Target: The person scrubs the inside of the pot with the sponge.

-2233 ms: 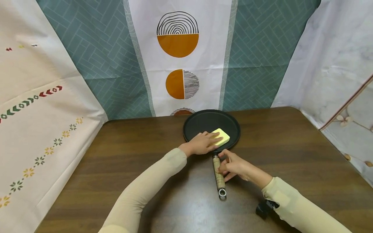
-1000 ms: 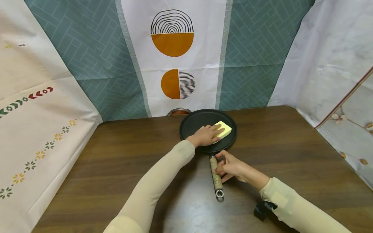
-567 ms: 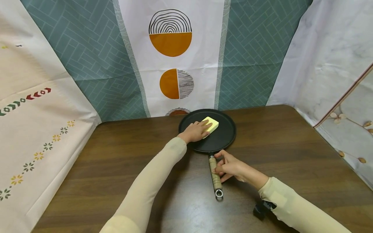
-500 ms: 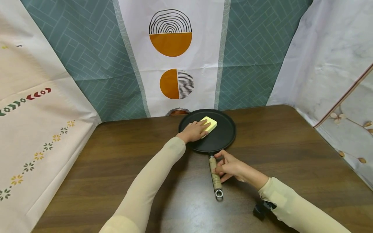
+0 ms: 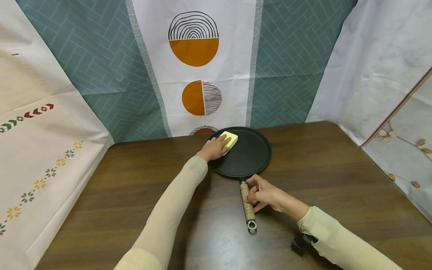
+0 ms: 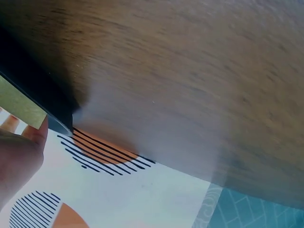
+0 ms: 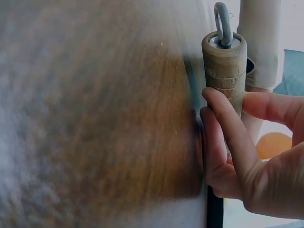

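A flat black frying pan (image 5: 249, 153) lies near the table's back edge, its wooden handle (image 5: 248, 212) toward me. My left hand (image 5: 214, 149) holds a pale yellow sponge (image 5: 232, 137) against the left side of the pan, fingers spread over its top. In the left wrist view the sponge (image 6: 21, 103) shows beside the pan's dark rim (image 6: 40, 88), fingertips along its edge. My right hand (image 5: 264, 194) pinches the handle between thumb and fingers. The right wrist view shows those fingers (image 7: 232, 126) on the handle (image 7: 225, 64) below its metal hanging ring (image 7: 223, 23).
The brown wooden table (image 5: 141, 187) extends on both sides of the pan. Patterned cloth (image 5: 118, 67) hangs right behind the table's back edge, with pale cloths at left and right. A small black device (image 5: 300, 243) sits under the right sleeve.
My left hand has slid the sponge from the pan's near right part up to its far right, then leftward across to its left rim. The right hand keeps its hold on the handle.
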A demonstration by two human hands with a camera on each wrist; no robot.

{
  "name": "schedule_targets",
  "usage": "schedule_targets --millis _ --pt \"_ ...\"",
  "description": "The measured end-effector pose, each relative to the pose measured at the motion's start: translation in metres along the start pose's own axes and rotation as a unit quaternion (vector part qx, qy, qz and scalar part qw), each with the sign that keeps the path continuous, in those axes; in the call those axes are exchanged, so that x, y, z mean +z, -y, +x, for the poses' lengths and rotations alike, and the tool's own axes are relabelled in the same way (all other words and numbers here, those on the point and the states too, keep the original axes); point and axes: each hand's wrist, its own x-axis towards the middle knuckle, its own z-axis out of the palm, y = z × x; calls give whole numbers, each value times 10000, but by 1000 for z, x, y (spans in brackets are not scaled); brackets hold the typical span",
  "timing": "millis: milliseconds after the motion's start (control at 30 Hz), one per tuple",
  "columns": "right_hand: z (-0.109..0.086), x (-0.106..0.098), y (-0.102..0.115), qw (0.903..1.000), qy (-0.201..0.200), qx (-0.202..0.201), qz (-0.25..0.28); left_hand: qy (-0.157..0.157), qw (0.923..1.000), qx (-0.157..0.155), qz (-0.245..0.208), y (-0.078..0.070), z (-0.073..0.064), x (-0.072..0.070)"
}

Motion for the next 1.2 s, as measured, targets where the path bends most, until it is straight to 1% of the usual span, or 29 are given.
schedule_targets --millis 300,400,533,800,1200 --pt "0 1 2 9999 -41 -39 -95 50 9990 -418 -126 0 9 -3" --pt "0 2 2 9999 -84 -4 -108 118 9987 -486 -77 -4 11 -4" --pt "-1 2 2 9999 -114 31 -119 127 9985 -537 -5 -13 16 -3" --pt "-1 1 4 9999 -70 -15 -110 128 9993 -359 61 -31 26 -2" --pt "1 0 2 10000 -10 -53 -83 209 9994 -132 252 -54 29 1"
